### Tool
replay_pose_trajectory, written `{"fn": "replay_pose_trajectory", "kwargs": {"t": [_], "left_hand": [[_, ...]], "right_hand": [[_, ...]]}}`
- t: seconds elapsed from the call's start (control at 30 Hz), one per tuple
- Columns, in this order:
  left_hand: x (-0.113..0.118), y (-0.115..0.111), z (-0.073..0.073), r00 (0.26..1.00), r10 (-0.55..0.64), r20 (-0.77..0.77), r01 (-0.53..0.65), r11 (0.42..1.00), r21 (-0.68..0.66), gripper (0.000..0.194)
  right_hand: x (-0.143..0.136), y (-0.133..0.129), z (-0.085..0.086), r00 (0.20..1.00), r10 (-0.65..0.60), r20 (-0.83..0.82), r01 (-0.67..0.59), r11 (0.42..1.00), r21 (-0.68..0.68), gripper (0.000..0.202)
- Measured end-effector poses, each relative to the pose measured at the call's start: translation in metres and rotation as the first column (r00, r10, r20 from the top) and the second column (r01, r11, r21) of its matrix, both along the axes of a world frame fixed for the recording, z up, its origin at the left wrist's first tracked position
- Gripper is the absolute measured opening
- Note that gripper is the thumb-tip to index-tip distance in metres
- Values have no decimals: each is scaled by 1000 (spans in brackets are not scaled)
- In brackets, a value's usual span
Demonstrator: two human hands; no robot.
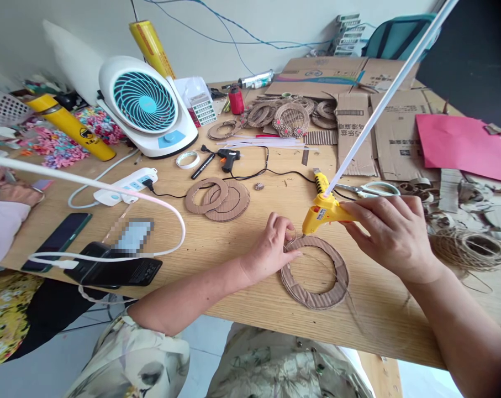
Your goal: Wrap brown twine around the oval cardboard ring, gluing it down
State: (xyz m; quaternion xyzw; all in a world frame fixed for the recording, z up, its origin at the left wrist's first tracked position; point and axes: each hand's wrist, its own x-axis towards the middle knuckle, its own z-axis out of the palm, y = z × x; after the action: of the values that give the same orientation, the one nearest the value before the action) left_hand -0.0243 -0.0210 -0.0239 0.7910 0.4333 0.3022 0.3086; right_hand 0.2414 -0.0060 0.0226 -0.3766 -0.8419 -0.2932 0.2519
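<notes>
A white tabletop fan with a round turquoise grille (144,105) stands on the pale wooden table (184,243), a yellow cylindrical bottle with a black emblem (74,130) to its left, beside a heap of small pink and blue pieces (62,149). Nearer lie a white power strip (124,186) and a dark flat smartphone (59,240). Thin blue cables (236,38) cross the white wall (250,22), and a teal fabric bag (399,36) sits far right.

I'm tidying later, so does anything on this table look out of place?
The cardboard scraps lie jumbled behind the twine roll at right, looking untidy; at left, a white cable loops messily above the black device.
</notes>
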Motion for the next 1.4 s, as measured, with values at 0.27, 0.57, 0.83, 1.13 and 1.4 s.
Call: {"fn": "replay_pose_trajectory", "kwargs": {"t": [0.27, 0.57, 0.83, 1.13, 1.4], "left_hand": [[0, 1, -2, 1000, 4, -17, -4, 1000, 29, 58], [1, 1, -1, 1000, -1, -16, 1, 1000, 21, 58], [1, 1, 1, 1000, -10, -29, 12, 999, 48, 57], [1, 2, -3, 1000, -1, -1, 1, 999, 47, 60], [1, 2, -7, 999, -18, 38, 16, 999, 43, 60]], "right_hand": [[1, 0, 1, 1000, 9, 8, -9, 1000, 6, 39], [1, 1, -1, 1000, -5, -10, 5, 1000, 4, 35], [4, 0, 1, 1000, 0, -8, 0, 1000, 0, 39], [14, 12, -6, 998, -28, -52, 26, 999, -37, 36], [19, 30, -40, 945, -188, -269, 97, 943, -318, 40]]}}
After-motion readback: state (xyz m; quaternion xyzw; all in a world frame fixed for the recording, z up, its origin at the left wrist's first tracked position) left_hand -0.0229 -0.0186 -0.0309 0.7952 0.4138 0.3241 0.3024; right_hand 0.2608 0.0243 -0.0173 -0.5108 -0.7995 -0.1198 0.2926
